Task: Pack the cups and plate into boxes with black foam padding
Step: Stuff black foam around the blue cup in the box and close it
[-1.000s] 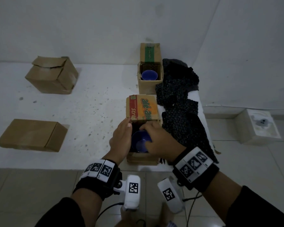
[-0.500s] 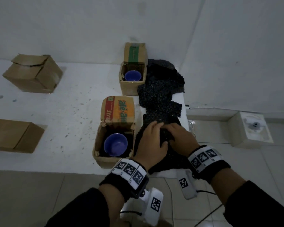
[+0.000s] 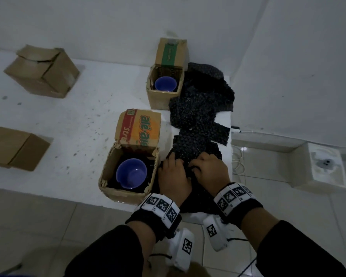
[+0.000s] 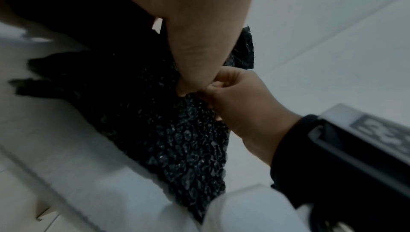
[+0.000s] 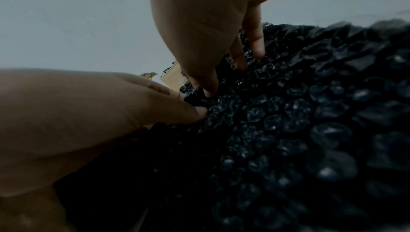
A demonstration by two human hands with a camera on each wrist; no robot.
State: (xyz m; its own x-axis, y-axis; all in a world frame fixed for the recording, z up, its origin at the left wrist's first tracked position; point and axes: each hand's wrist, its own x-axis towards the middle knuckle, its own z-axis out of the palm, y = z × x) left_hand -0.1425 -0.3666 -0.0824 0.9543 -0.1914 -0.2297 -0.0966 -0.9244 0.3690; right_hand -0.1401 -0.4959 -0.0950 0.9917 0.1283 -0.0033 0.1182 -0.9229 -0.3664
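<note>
A blue cup point(image 3: 131, 172) sits in the near open box point(image 3: 106, 172), on dark padding. A second blue cup point(image 3: 165, 83) sits in the far open box point(image 3: 162, 98). Black bubbly foam point(image 3: 198, 116) lies in a long crumpled heap right of both boxes. My left hand point(image 3: 175, 166) and right hand point(image 3: 206, 166) are side by side on its near end. The left wrist view shows my right hand point(image 4: 221, 92) pinching a fold of foam point(image 4: 173, 139). In the right wrist view my left hand point(image 5: 195, 109) pinches the same foam point(image 5: 310, 121). No plate is in view.
Two closed cardboard boxes stand on the white platform at the left, one far point(image 3: 42, 70) and one near point(image 3: 14, 146). The platform's front edge point(image 3: 48, 194) drops to a tiled floor. A white wall box point(image 3: 326, 164) and cables lie right of the platform.
A second ago both hands were at the near box around the blue cup. They let it go inside the box and moved right onto the foam, where they now grip.
</note>
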